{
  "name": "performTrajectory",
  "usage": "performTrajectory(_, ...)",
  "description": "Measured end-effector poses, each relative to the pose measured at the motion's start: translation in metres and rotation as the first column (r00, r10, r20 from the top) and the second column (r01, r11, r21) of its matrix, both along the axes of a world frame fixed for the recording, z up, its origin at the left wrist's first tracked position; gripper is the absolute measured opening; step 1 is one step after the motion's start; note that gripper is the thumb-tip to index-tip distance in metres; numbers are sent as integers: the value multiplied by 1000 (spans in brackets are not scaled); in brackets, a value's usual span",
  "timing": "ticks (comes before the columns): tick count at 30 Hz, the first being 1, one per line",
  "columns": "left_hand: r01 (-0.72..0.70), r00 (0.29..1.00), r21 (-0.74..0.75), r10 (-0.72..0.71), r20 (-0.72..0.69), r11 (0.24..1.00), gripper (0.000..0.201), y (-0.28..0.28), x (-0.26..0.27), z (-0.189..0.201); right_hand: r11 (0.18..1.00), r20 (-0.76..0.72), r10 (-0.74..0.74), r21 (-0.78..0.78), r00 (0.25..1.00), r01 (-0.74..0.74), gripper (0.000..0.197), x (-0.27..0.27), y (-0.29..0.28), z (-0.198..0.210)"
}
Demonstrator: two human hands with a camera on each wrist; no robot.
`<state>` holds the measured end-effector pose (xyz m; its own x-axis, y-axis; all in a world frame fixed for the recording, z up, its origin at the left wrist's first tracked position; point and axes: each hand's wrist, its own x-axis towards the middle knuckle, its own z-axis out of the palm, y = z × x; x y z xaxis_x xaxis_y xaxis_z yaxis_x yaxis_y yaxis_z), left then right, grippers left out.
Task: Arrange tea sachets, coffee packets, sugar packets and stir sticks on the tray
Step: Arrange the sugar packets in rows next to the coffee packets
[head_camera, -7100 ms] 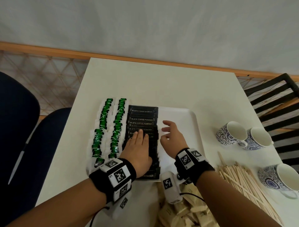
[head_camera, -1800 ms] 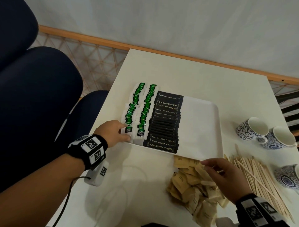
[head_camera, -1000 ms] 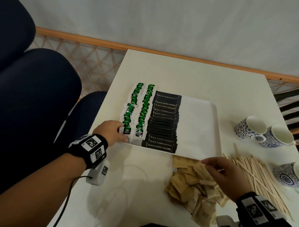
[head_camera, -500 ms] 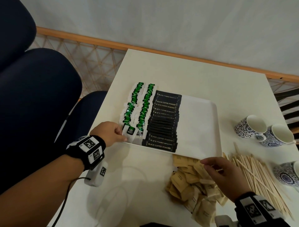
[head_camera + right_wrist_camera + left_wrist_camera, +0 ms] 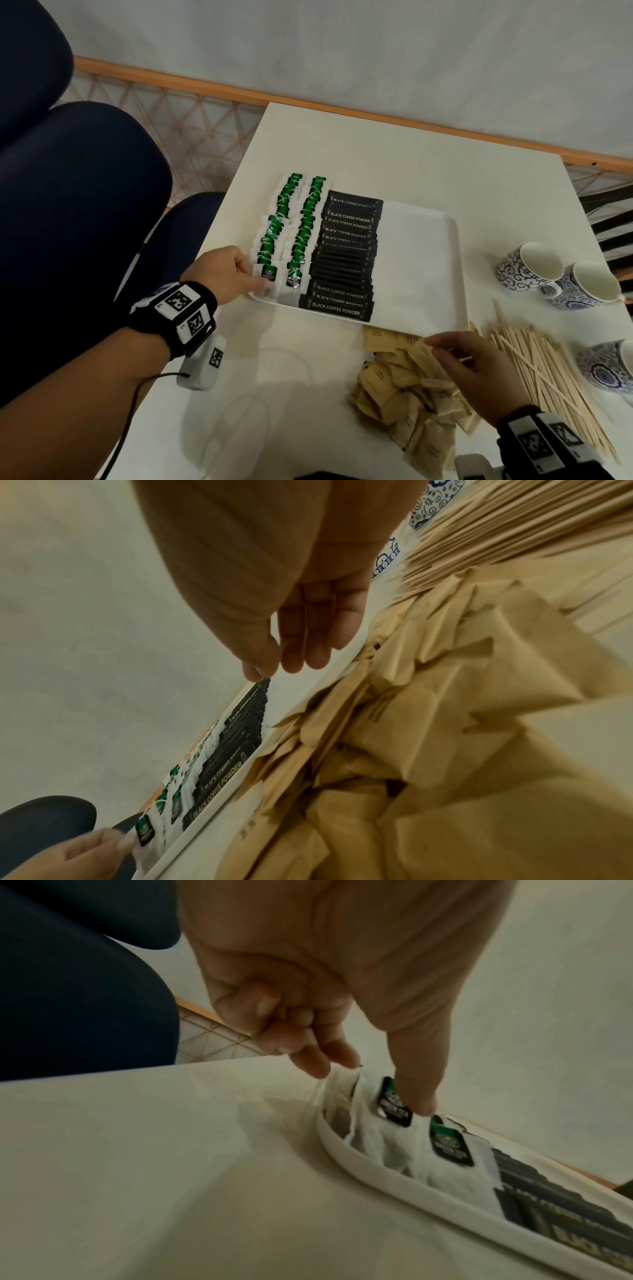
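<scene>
Head view: tea (image 5: 267, 272) straightened by pinching left fingers (image 5: 251, 270).
Right hand (image 5: 476, 370): fingers relaxed, empty, over sugar (image 5: 404, 387).
Next: sugar onto tray (image 5: 424, 260).

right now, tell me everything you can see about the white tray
The white tray is a shallow rectangle with rounded corners and a low raised rim, plastic-looking, lying flat on the table. Its left part holds two rows of green tea sachets and a stacked column of black coffee packets; the right part is bare. The left hand holds the nearest sachet at its near left corner. Brown sugar packets lie against its near edge.
</scene>
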<state>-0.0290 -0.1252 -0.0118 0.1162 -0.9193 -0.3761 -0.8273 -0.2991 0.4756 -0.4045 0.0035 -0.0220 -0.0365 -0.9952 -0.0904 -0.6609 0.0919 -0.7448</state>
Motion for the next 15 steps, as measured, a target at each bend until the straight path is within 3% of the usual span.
performTrajectory(3,20,1000,-66,-21,-4,998,39,-1,-11,0,1000,-2,-3,9,1000,3,40,2,0,1)
performTrajectory(6,17,1000,-35,-18,-4,999,28,-5,-13,-4,1000,-5,-3,10,1000,3,37,3,-1,2)
performTrajectory(10,-2,1000,-48,1,-20,999,28,-2,-13,-6,1000,-2,-24,11,1000,24,30,-1,-1,5)
performTrajectory(15,172,981,-163,-185,-66,972,20,20,-44,8,999,-111,-30,26,993,34,28,-9,8,7)
